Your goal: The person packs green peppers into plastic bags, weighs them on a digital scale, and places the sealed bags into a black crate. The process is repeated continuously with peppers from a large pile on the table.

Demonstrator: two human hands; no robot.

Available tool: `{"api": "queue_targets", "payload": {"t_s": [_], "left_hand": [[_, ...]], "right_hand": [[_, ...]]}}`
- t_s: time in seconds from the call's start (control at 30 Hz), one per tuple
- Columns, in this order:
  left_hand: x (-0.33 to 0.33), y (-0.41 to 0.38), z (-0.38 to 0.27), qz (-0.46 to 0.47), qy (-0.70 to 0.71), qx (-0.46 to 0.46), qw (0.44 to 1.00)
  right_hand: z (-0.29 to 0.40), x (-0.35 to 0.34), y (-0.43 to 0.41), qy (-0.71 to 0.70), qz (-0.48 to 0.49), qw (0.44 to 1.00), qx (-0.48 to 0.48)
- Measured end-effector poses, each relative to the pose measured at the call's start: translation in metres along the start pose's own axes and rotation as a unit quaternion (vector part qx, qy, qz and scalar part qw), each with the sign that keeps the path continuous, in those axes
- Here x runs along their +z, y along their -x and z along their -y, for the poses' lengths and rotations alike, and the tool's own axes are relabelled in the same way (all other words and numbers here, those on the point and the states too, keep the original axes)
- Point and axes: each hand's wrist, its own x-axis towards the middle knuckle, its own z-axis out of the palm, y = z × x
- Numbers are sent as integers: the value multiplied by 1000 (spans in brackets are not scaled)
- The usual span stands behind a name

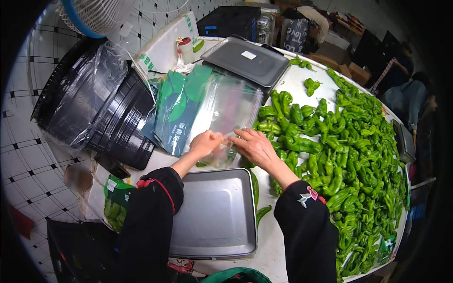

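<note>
Both of my hands are at a clear plastic bag (226, 159) just beyond a metal tray (216, 212). My left hand (206, 143) is curled, pinching the bag's film; its fingertips are blurred. Close by on the right, my right hand (256, 148) reaches its fingers to the same film, and its grip is not plain. Under and beyond them lies a stack of clear bags (226, 106), beside green printed bags (177, 113). Loose green peppers (300, 141) lie right of my right hand.
A heap of green peppers (368, 169) covers the table's right side. A grey tray (246, 58) stands at the back. Nested black baskets (116, 116) are on the left, a filled pepper bag (116, 205) near my left sleeve. A fan (95, 16) stands upper left; people work beyond.
</note>
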Motion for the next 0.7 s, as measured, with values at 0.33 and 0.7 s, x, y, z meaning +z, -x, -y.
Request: {"api": "queue_targets", "payload": {"t_s": [0.33, 0.7], "left_hand": [[-3, -3, 8, 87, 130, 43, 987], [-12, 25, -29, 9, 62, 142, 988]], "right_hand": [[-10, 38, 25, 39, -27, 998, -39], [-5, 30, 29, -48, -97, 993, 50]]}}
